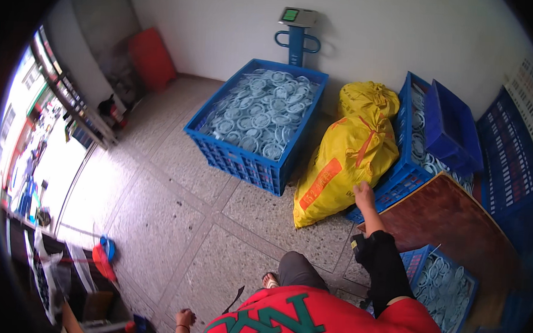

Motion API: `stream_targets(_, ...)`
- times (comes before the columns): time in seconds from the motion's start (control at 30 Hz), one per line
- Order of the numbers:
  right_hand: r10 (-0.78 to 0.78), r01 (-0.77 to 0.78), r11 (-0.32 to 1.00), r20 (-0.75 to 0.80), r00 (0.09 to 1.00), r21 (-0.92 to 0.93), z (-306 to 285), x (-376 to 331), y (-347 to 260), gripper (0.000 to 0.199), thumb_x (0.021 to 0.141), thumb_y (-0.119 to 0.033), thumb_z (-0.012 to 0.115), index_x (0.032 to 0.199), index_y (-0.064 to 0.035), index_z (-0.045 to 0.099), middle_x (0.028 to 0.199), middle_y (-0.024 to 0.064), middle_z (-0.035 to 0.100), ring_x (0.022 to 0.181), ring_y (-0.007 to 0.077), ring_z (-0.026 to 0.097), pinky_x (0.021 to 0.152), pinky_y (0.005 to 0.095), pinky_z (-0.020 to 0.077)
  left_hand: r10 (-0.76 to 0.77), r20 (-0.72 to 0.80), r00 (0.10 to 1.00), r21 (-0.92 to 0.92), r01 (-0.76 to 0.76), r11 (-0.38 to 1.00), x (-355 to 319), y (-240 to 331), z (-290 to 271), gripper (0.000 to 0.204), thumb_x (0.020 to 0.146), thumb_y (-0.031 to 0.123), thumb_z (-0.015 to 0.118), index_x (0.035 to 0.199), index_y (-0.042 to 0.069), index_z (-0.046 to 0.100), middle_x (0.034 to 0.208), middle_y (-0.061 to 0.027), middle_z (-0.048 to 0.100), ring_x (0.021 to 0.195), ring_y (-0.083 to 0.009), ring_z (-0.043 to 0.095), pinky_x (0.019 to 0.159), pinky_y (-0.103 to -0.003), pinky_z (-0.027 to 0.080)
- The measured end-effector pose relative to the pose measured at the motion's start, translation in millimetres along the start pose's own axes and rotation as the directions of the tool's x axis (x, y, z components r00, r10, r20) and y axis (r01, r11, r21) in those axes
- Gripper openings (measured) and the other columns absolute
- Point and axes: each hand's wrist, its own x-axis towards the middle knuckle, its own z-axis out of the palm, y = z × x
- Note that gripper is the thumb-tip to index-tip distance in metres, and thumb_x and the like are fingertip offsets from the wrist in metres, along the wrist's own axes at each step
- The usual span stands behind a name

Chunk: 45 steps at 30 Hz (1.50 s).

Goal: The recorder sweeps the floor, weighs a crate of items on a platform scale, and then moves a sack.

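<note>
Yellow sack [347, 151] leans on the floor [173, 222] between two blue crates, and the right hand [364, 194] reaches out to it, arm in a black sleeve stretched forward, grip resting on the sack's lower edge; whether the fingers close on it, I cannot tell. Left hand [184, 318] hangs low by the hip, loosely curled, holding nothing. Big blue crate [252, 160] of pale rings sits just left of the sack; a brown board [450, 218] lies beside the arm, a scale [297, 29] stands behind.
</note>
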Motion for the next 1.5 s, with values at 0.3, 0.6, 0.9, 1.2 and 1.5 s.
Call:
stream_targets(0.3,0.165,-0.225,0.965,-0.353,0.921,-0.134,17,198,-4,0.09,0.072,-0.05,0.062,0.126,0.0138,0.03,0.124,0.0308,0.043,0.112,0.039,0.046,0.094,0.0401,0.0392,0.374,0.046,0.926,0.173,-0.376,0.91,103,300,67,0.02,0.081,0.012,0.048,0.093,0.001,0.06,0.062,-0.0074,0.059,0.054,-0.0135,0.057,0.044,-0.026,0.045)
stream_targets(0.6,0.474,-0.479,0.878,-0.193,0.859,0.025,79,217,-57,0.049,0.073,-0.022,0.062,0.115,-0.0116,0.04,0.088,0.0199,0.062,0.08,0.0394,0.06,0.068,0.0487,0.0469,0.118,0.401,0.909,0.762,-0.402,0.507,185,361,95,0.018,0.076,0.022,0.054,0.076,0.007,0.065,0.061,-0.0083,0.062,0.057,-0.0173,0.061,0.052,-0.031,0.048)
stream_targets(0.9,0.381,-0.273,0.865,-0.196,0.904,0.421,46,48,-113,0.043,0.073,-0.016,0.064,0.112,-0.0058,0.05,0.099,0.0185,0.06,0.095,0.0331,0.058,0.08,0.0369,0.0451,0.156,0.652,0.742,0.748,-0.663,0.031,352,526,115,0.023,0.075,0.029,0.056,0.076,0.008,0.065,0.066,-0.0103,0.064,0.064,-0.0225,0.063,0.06,-0.035,0.05)
stream_targets(1.2,0.479,-0.331,0.799,-0.199,0.855,0.502,-11,-98,-159,0.03,0.071,-0.01,0.063,0.099,-0.0023,0.059,0.088,0.012,0.063,0.081,0.0184,0.06,0.072,0.0298,0.0462,0.449,0.84,0.305,0.292,-0.951,0.101,191,699,277,0.028,0.078,0.024,0.055,0.098,0.005,0.062,0.069,-0.0106,0.065,0.065,-0.0212,0.064,0.063,-0.033,0.05)
stream_targets(1.5,0.733,-0.565,0.67,-0.309,0.606,0.481,-92,-290,-108,0.028,0.067,-0.008,0.063,0.094,-0.0019,0.062,0.083,0.0129,0.065,0.077,0.0197,0.062,0.068,0.03,0.047,0.02,0.937,0.348,0.311,-0.81,-0.497,259,580,215,0.026,0.075,0.029,0.06,0.094,0.012,0.065,0.081,-0.0113,0.066,0.075,-0.0273,0.064,0.073,-0.035,0.051)
